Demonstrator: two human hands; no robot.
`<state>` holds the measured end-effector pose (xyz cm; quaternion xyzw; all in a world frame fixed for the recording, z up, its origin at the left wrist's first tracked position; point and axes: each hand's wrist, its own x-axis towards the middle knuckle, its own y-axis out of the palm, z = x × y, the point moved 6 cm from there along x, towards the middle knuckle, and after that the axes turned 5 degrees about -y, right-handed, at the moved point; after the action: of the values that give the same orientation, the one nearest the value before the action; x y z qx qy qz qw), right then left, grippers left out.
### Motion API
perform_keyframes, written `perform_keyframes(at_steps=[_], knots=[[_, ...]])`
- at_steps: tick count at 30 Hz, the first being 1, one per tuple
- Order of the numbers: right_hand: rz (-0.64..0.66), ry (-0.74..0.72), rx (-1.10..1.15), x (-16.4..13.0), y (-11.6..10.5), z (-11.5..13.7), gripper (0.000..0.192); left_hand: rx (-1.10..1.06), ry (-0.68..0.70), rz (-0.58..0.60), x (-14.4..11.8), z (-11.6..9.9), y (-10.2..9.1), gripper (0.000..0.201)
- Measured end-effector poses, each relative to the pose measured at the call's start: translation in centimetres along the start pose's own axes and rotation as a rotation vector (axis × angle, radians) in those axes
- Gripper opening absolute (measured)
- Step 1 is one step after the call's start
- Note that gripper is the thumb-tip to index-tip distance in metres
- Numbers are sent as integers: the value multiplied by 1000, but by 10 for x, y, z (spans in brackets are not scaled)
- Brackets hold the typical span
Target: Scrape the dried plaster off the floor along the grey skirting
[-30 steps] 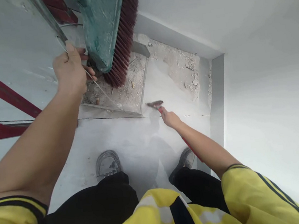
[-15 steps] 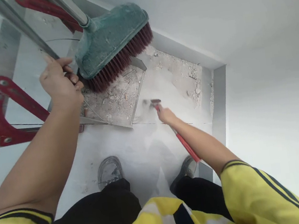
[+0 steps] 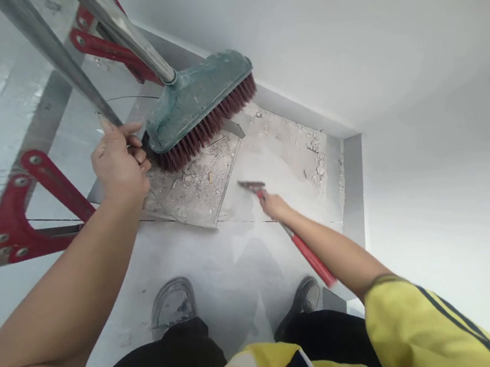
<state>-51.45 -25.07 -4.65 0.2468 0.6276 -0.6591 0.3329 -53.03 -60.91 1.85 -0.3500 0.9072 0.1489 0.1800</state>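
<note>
My left hand [image 3: 122,157] is closed low on the metal handle [image 3: 62,66] of a long-handled dustpan. The dustpan [image 3: 196,224] lies on the floor with grey rubble and dust in it. Just above the pan is a broom [image 3: 200,102] with a green head and dark red bristles, close to my left fingers. My right hand [image 3: 275,206] grips a red-handled tool [image 3: 314,261] near its dark, crosswise head. That head is at the floor, right of the pan's front edge; its exact kind is hard to make out.
White walls [image 3: 430,183] with grey skirting [image 3: 353,184] meet in a corner on the right. Crumbled debris [image 3: 315,153] lies along the wall. Red hinged metal braces [image 3: 19,222], seemingly of a ladder, stand at left. My shoes [image 3: 173,304] are on the dusty floor.
The camera view has shifted, so the broom, dustpan and hands sit lower in the picture. The tool's head has moved slightly left. Both hands keep their grips.
</note>
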Motion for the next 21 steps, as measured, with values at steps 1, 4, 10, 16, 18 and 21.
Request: perform_keyframes(at_steps=[1, 4, 10, 16, 18, 21], knots=[[-33, 24, 31, 27, -29, 3, 45, -19, -2, -2, 0, 0, -1, 42], [-120, 102, 57, 85, -100, 12, 48, -83, -33, 9, -1, 0, -2, 40], [-26, 72, 51, 7, -33, 0, 49, -161, -103, 83, -2, -1, -2, 41], [5, 153, 142, 29, -63, -4, 54, -82, -100, 70, -1, -3, -4, 37], [-64, 210, 136, 63, -111, -7, 52, -36, -119, 71, -1, -2, -4, 36], [-51, 273, 154, 67, -125, -12, 49, 6, -142, 88, -2, -3, -3, 37]])
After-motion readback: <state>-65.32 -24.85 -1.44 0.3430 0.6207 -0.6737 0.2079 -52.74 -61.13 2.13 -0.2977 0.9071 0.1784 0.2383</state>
